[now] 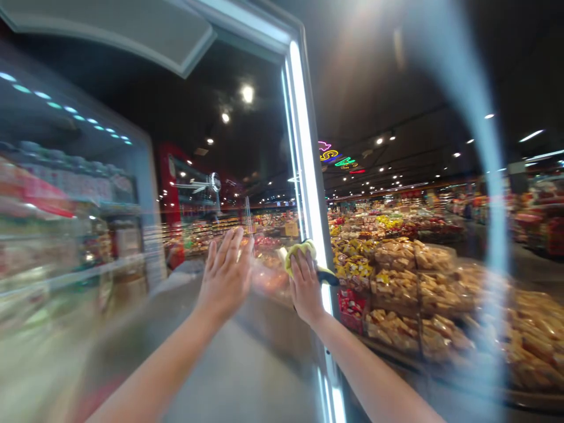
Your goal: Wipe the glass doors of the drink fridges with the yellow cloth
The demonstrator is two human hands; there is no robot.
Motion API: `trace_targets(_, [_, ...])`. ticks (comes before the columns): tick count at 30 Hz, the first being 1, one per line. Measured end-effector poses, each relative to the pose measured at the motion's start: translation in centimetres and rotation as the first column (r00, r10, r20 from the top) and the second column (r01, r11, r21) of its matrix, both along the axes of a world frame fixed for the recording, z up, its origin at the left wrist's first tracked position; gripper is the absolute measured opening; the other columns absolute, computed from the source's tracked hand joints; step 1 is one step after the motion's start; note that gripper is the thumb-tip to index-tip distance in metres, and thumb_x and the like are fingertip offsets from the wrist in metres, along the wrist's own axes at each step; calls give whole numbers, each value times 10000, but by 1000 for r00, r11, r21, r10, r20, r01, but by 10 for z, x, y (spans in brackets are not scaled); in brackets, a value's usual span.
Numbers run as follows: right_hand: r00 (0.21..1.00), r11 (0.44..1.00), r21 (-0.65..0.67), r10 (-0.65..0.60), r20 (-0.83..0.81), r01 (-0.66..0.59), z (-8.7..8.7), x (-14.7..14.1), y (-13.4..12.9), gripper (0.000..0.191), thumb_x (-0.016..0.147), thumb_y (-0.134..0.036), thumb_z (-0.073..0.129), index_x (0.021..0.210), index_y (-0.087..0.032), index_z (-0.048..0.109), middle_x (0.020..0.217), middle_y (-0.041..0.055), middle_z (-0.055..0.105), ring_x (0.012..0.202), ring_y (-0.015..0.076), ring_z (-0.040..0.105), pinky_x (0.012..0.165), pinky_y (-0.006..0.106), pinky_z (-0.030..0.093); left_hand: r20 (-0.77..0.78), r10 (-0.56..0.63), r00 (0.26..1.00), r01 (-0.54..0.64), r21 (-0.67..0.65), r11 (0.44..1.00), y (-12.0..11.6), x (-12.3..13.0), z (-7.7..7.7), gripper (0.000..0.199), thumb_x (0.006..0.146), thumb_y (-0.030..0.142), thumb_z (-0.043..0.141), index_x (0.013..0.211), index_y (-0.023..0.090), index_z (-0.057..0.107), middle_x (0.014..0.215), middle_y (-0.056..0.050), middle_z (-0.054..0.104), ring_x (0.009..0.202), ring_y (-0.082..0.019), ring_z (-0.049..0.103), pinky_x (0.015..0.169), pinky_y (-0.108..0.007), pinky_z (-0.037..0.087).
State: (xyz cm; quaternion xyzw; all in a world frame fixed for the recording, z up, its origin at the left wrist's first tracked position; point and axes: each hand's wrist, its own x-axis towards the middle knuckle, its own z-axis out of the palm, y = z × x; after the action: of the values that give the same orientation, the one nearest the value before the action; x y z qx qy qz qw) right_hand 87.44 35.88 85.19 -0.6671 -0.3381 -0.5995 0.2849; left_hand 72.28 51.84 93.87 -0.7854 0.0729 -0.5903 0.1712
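Observation:
A large glass door (264,364) stands in front of me, with a bright light strip (308,153) along its right edge. My left hand (227,273) is flat against or just before the glass, fingers stretched out and holding nothing. To its right, my right hand (305,282) presses a yellow cloth (310,247) at the glass beside the light strip. A dark part of the cloth or another dark item sticks out to the right over the door frame. The palm side of my right hand is hidden.
Shelves with bottles (66,176) are blurred at the left. Bagged snacks (396,282) are piled on a display at the right, close to the door edge. A red cabinet (171,200) shows through or in the glass.

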Motion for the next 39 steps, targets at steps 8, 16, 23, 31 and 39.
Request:
trace_targets(8, [986, 971, 238, 22, -166, 18, 107, 5, 20, 562, 991, -263, 387, 1551, -238, 362, 1601, 90, 383, 1492, 287, 314, 1187, 519, 343, 17, 15, 1000, -16, 18, 1000, 27, -11, -10, 568, 962, 221, 473, 1521, 205, 370, 1633, -153, 300, 1540, -294, 192, 1233, -574, 210])
trace_targets(16, [994, 999, 41, 36, -100, -32, -13, 4, 4, 577, 957, -145, 362, 1528, -225, 385, 1599, 103, 383, 1524, 256, 242, 1192, 514, 332, -59, 79, 995, -79, -11, 997, 43, -40, -29, 611, 953, 225, 467, 1547, 202, 328, 1649, -142, 262, 1544, -305, 171, 1234, -582, 202])
trace_targets(23, [981, 920, 350, 195, -19, -176, 50, -7, 45, 615, 911, -118, 391, 1519, -211, 381, 1542, 114, 468, 1475, 241, 354, 1189, 537, 329, -44, 158, 986, -158, 0, 987, 59, -52, -38, 613, 942, 202, 464, 1543, 186, 343, 1643, -145, 274, 1539, -292, 195, 1235, -568, 214])
trace_targets(31, [992, 992, -63, 114, 57, -111, 12, -18, 15, 415, 974, -293, 511, 1381, -285, 594, 1469, 56, 567, 1436, 262, 421, 1184, 495, 348, -64, 183, 981, -185, -17, 983, 70, -76, -51, 632, 940, 206, 467, 1555, 201, 319, 1641, -121, 289, 1539, -276, 202, 1247, -549, 191])
trace_targets(39, [997, 987, 142, 81, -16, -78, 38, -54, 79, 517, 999, -384, 471, 1513, -348, 428, 1570, 55, 437, 1511, 331, 255, 1185, 637, 255, -48, 237, 970, -240, -82, 967, 85, -85, -54, 584, 941, 230, 459, 1519, 178, 393, 1633, -144, 303, 1531, -304, 223, 1238, -563, 213])
